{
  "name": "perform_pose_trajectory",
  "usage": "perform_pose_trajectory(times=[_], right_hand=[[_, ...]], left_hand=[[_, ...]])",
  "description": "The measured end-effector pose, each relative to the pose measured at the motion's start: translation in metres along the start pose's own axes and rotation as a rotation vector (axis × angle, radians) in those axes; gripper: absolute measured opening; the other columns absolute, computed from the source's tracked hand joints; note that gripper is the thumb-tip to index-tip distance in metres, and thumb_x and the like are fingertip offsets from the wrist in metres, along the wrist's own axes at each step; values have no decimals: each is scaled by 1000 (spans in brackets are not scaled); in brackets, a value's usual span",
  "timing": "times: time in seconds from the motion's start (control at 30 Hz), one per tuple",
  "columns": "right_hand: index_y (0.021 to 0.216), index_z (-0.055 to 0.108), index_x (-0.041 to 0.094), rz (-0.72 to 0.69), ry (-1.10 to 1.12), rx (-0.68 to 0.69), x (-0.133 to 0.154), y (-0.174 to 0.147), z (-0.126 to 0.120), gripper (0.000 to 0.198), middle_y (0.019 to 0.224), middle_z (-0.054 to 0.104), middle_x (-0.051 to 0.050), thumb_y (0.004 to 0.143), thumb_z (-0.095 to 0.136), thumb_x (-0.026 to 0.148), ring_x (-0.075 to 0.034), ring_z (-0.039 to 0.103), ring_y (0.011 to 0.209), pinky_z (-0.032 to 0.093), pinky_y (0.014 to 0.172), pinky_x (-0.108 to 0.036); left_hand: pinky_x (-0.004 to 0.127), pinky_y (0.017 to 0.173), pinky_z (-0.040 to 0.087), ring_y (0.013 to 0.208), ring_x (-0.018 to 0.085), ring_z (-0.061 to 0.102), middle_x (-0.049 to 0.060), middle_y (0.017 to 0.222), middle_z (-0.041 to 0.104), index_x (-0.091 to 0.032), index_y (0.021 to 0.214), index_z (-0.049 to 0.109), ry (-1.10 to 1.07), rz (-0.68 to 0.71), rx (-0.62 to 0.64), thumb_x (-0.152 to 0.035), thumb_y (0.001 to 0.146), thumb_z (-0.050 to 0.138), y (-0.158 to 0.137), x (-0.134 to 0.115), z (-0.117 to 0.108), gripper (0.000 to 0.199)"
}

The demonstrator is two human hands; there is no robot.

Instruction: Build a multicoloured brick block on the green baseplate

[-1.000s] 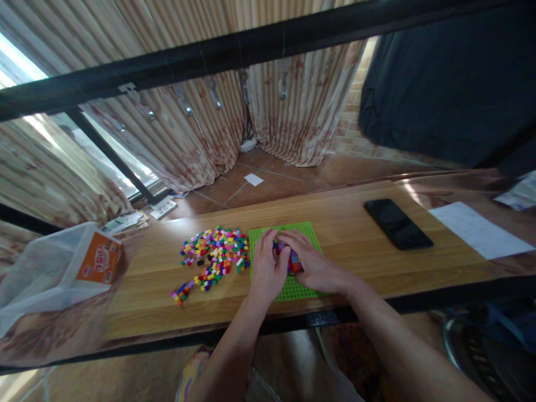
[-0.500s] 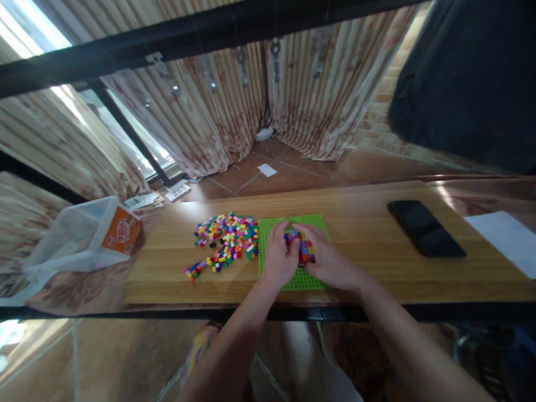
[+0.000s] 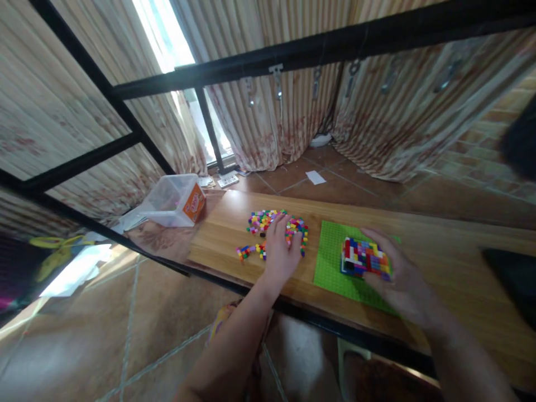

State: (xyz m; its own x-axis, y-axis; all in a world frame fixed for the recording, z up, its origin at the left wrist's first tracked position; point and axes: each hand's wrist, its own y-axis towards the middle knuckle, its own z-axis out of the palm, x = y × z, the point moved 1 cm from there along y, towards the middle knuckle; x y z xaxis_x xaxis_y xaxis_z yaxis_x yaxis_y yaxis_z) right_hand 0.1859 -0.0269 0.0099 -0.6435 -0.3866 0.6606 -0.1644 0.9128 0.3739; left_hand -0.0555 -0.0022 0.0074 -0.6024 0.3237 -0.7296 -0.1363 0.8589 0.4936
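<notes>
A block built of many-coloured toy bricks (image 3: pixel 362 257) stands on the green baseplate (image 3: pixel 329 265). My right hand (image 3: pixel 400 279) is wrapped round the block's right end, fingers behind and thumb at the front. Over the loose pile of small toy bricks (image 3: pixel 260 219), left of the baseplate, hovers my left hand (image 3: pixel 280 248), its fingers spread and curved downward. It hides part of the pile, and I cannot make out whether its fingertips touch any brick.
A clear plastic box (image 3: pixel 170 218) with an orange label stands past the table's left end. A black phone (image 3: pixel 508 279) lies on the wooden table (image 3: pixel 234 279) at the right. A black metal rail (image 3: pixel 335 47) crosses beyond the table.
My left hand has left the brick block and moved left to the loose bricks. My right hand has stayed at the block. The head view has turned left.
</notes>
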Motion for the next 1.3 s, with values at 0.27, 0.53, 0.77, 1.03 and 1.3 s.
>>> perform_pose_trajectory(times=[0.27,0.53,0.77,1.03,1.3], right_hand=[[138,47,6,148,62,-260,63,52,128,63,138,52,-27,95,39,52,-36,45,135,36,111,-60],[138,47,3,195,-103,-290,43,70,168,63,133,55,-32,97,36,49,-41,49,130,36,105,-64],[136,50,6,226,-20,-312,59,72,186,62,130,59,-29,99,29,51,-38,54,125,40,103,-60],[141,46,7,295,190,-282,77,71,186,69,141,54,-27,98,26,57,-34,50,133,37,110,-55],[135,57,7,244,66,-114,13,134,158,67,138,60,-23,96,28,54,-32,54,132,36,113,-52]], left_hand=[[57,114,35,134,34,50,24,132,59,-10,122,57,348,-385,-326,-30,92,50,-14,81,-83,37],[56,114,35,137,35,48,31,136,54,-4,128,53,281,-371,-269,-35,98,43,-5,82,-31,44],[53,118,32,140,31,44,24,144,52,-11,134,51,42,-353,-220,-37,100,39,8,68,-6,45],[46,117,36,134,26,51,20,138,57,-12,134,53,-85,-384,-196,-41,102,32,12,64,-26,48],[45,117,36,131,26,54,15,131,65,-15,118,67,113,-163,118,-34,99,42,94,120,-55,37]])
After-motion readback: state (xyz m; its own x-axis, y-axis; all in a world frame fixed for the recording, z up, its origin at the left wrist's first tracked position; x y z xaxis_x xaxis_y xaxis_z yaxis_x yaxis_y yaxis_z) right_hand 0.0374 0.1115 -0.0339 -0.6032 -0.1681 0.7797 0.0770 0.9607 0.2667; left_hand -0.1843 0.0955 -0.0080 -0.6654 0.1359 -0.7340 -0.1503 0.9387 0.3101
